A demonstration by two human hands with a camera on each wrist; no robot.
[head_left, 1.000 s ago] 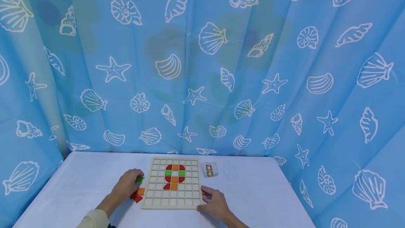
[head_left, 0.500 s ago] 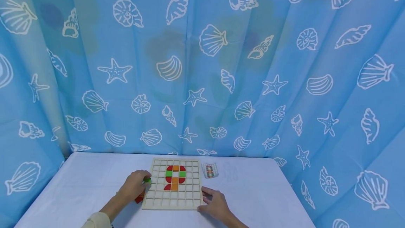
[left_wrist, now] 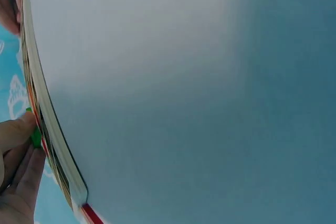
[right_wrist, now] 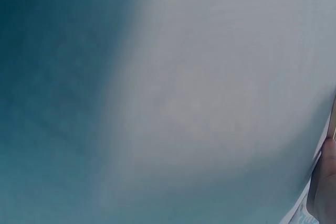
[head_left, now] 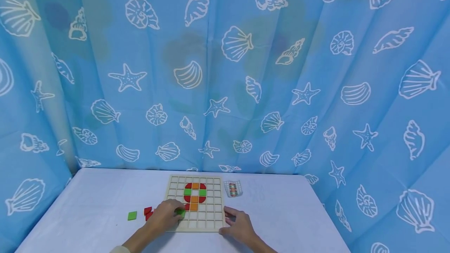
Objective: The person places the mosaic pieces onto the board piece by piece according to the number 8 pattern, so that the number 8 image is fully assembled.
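Green tile (head_left: 181,212): between pinched fingers of left hand (head_left: 164,214), at left part of board (head_left: 198,224) | right hand (head_left: 240,227): fingers gripping board's near right corner

Board (head_left: 211,214) common to high head view, close left-wrist view

The left hand (head_left: 164,214) reaches across the left edge of the board (head_left: 211,223), back upward, its thumb and fingers pinching a tile (head_left: 181,212). Behind it the left forearm (head_left: 140,239) slants down to the lower left, ending in a pale sleeve (head_left: 120,249). The right hand (head_left: 240,225) grips the board at its near right corner, thumb at the corner, fingers against the right edge. The right forearm (head_left: 261,244), bare where it shows, slants to the lower right.
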